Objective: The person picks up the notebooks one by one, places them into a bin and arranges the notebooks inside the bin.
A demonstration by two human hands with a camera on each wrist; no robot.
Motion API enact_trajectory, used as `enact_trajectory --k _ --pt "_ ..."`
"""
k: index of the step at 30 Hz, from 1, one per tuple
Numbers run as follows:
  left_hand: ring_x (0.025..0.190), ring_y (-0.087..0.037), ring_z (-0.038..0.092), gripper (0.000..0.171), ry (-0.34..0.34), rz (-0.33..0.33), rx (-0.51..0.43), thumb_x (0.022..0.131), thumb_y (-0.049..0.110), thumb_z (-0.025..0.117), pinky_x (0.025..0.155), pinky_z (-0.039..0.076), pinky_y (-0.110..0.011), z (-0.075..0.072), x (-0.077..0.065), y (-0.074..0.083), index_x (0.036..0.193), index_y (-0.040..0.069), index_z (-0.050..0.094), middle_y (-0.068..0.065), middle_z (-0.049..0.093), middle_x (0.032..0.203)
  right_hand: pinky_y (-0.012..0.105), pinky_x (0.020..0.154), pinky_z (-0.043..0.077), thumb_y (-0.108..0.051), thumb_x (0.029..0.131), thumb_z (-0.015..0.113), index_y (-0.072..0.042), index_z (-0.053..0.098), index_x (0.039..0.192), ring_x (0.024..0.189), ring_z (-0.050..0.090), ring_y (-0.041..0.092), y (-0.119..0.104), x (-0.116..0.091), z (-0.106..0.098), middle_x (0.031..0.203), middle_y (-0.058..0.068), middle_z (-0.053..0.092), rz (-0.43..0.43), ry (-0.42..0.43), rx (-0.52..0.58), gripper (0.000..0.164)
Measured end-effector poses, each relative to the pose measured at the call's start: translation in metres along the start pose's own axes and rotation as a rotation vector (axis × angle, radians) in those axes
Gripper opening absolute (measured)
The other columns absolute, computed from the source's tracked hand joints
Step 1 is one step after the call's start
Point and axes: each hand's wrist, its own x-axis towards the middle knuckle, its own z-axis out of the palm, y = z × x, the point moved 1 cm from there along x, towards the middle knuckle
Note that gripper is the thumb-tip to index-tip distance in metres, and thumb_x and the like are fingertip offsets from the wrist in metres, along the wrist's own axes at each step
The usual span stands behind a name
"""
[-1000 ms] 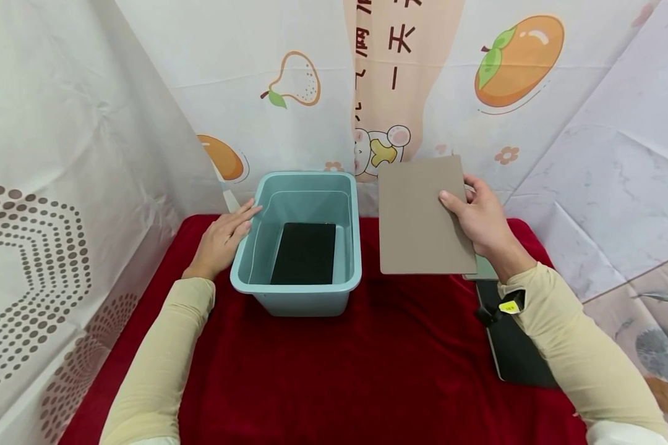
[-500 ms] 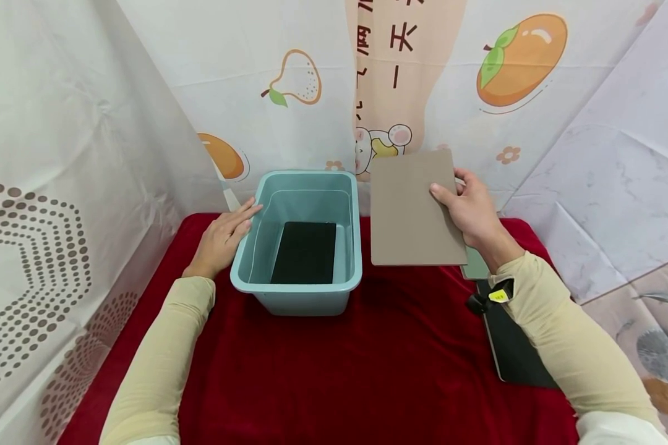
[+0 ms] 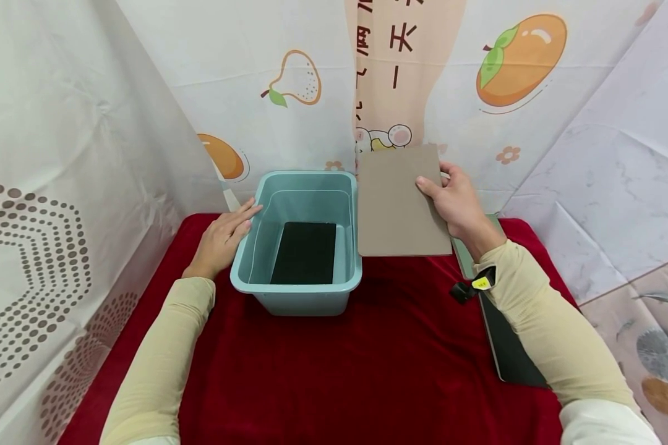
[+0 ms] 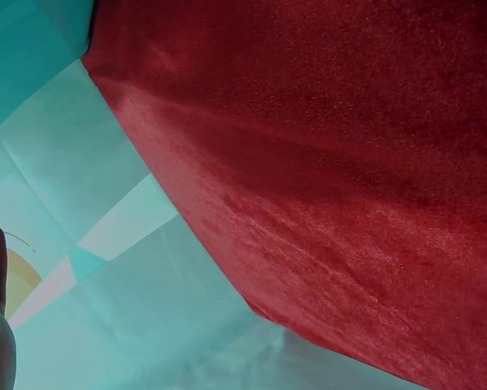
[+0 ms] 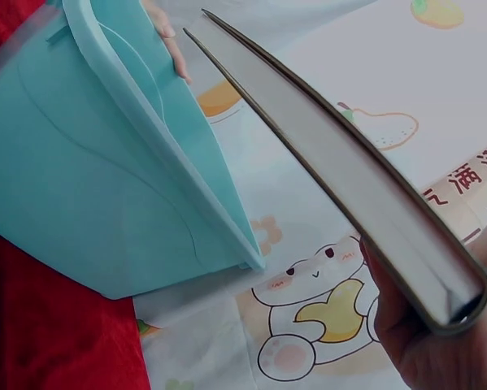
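Note:
My right hand (image 3: 462, 204) holds a taupe hardcover notebook (image 3: 395, 213) by its right edge, thumb on the cover and fingers behind. The notebook hangs in the air just right of a light blue plastic bin (image 3: 303, 301), its left edge close to the bin's right rim. In the right wrist view the white page edges (image 5: 341, 175) show between two thin covers. My left hand (image 3: 219, 241) rests on the bin's left rim with fingers extended. A black notebook (image 3: 306, 253) lies flat on the bin's floor.
On the right side of the red cloth-covered table (image 3: 334, 383) lie a green notebook (image 3: 463, 256) and another black notebook (image 3: 509, 346), both partly hidden by my right arm. White printed curtains (image 3: 211, 80) surround the table's back and sides.
My right hand has carried the taupe notebook leftward and slightly up, closer to the bin. More of the green notebook shows now. My left hand and the bin have stayed put.

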Motion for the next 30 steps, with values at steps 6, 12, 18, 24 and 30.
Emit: enact_trajectory --k 6,12,18,24,30 --pt "0.141 -0.032 0.048 0.046 -0.001 -0.002 0.004 0.108 0.046 0.037 0.113 0.037 -0.065 -0.001 -0.001 0.0 0.154 0.047 0.04 0.019 0.03 0.166 0.023 0.067 0.058 -0.023 0.104 0.059 -0.006 0.028 0.156 0.074 0.069 0.001 -0.004 0.005 0.011 0.11 -0.001 0.064 0.022 -0.008 -0.012 0.064" --pt "0.14 -0.031 0.048 0.045 0.003 -0.002 0.003 0.108 0.046 0.037 0.113 0.038 -0.064 -0.002 -0.001 0.001 0.154 0.047 0.04 0.017 0.031 0.166 0.023 0.07 0.059 -0.023 0.104 0.058 -0.006 0.027 0.157 0.077 0.069 0.002 -0.008 0.011 0.02 0.121 0.007 0.062 0.028 -0.014 0.003 0.064" --pt "0.142 -0.031 0.047 0.045 -0.004 -0.014 0.002 0.108 0.047 0.037 0.113 0.036 -0.066 0.0 0.0 0.001 0.153 0.048 0.04 0.018 0.031 0.166 0.024 0.07 0.058 -0.022 0.104 0.058 -0.006 0.028 0.155 0.078 0.069 0.004 -0.011 0.014 0.031 0.124 0.011 0.061 0.039 -0.019 0.02 0.061" --pt "0.142 -0.031 0.047 0.045 -0.002 -0.017 0.0 0.108 0.047 0.038 0.113 0.037 -0.066 0.001 0.0 0.001 0.153 0.048 0.04 0.018 0.031 0.166 0.024 0.071 0.058 -0.022 0.104 0.058 -0.006 0.028 0.154 0.078 0.069 0.004 -0.014 0.016 0.038 0.127 0.013 0.061 0.045 -0.02 0.014 0.06" --pt "0.142 -0.03 0.048 0.046 0.003 -0.011 -0.001 0.108 0.046 0.038 0.113 0.038 -0.065 0.001 0.001 0.001 0.154 0.046 0.041 0.019 0.031 0.165 0.026 0.074 0.057 -0.022 0.104 0.057 -0.007 0.028 0.156 0.085 0.068 0.01 -0.02 0.018 0.044 0.134 0.017 0.059 0.04 -0.011 -0.01 0.061"
